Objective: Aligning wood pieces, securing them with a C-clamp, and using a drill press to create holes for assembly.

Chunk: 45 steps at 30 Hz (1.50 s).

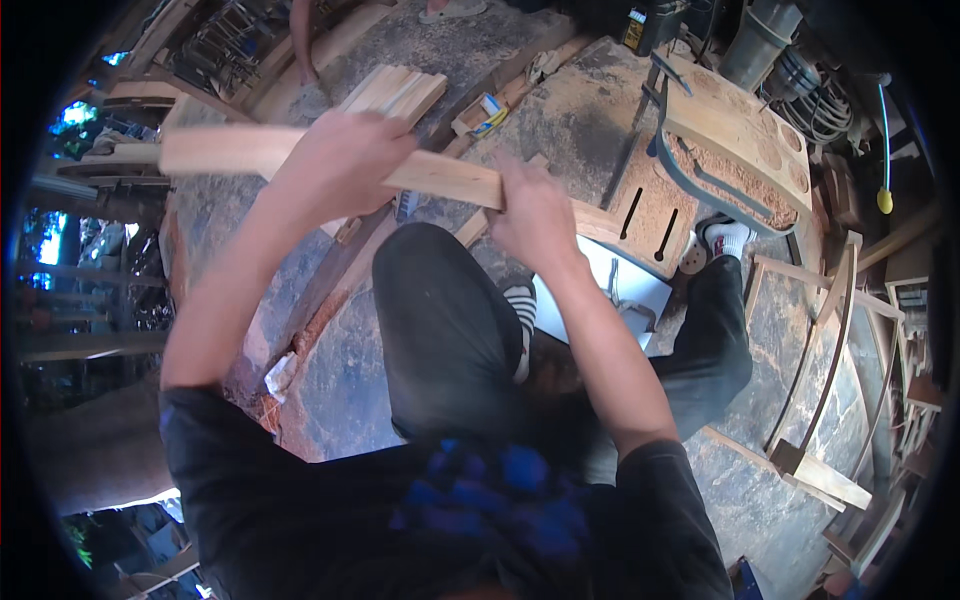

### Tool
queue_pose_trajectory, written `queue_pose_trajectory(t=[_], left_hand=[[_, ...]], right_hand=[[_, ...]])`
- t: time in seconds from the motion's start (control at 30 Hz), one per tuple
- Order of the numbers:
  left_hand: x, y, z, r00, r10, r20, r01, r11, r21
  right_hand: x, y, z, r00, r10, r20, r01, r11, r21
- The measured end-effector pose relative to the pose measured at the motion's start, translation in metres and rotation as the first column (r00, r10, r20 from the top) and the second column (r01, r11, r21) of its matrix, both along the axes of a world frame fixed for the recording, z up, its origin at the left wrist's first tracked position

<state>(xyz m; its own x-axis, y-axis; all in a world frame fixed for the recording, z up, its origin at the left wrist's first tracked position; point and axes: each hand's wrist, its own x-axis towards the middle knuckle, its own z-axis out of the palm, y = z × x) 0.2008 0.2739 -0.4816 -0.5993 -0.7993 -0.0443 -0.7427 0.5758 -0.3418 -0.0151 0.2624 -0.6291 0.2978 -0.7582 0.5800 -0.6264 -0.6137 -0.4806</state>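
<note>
A pale wooden board (445, 178) is gripped in both hands above my knees, running from the upper left to the middle. My left hand (345, 165) is closed over its middle part. Nearer its right end, my right hand (535, 212) is wrapped round it. The board's left end is smeared by motion. Just beyond my left hand lies a stack of pale wooden strips (405, 95). Right of my right hand stands a wooden box with two dark slots (650, 215), strewn with sawdust. A white flat panel (600, 280) lies below it, under my right forearm.
A large grey-blue clamp (715, 185) sits by a thick wooden block with round hollows (750, 125). Curved wooden frame pieces (825, 330) lie at the right. A small open box (480, 115) rests beyond my hands. Another person's arm (302, 45) reaches in at the top left.
</note>
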Motion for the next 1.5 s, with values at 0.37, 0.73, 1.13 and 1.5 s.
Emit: queue_pose_trajectory(t=[0.37, 0.73, 1.13, 1.5], left_hand=[[-0.136, 0.000, -0.033, -0.398, -0.088, -0.913, 0.395, 0.882, -0.258], [-0.183, -0.001, -0.133, -0.116, 0.412, -0.904, 0.251, 0.893, 0.374], [-0.163, 0.012, -0.138, -0.045, 0.540, -0.840, 0.262, 0.818, 0.512], [-0.151, 0.011, -0.135, 0.028, 0.491, -0.871, 0.202, 0.850, 0.486]], right_hand=[[-0.103, 0.012, -0.129, 0.866, 0.040, 0.498, -0.421, 0.597, 0.683], [-0.120, 0.013, -0.233, 0.831, -0.068, 0.552, -0.522, 0.248, 0.816], [-0.121, 0.026, -0.198, 0.998, 0.051, -0.034, -0.003, 0.594, 0.804], [-0.112, 0.018, -0.233, 0.998, 0.049, 0.041, -0.062, 0.629, 0.775]])
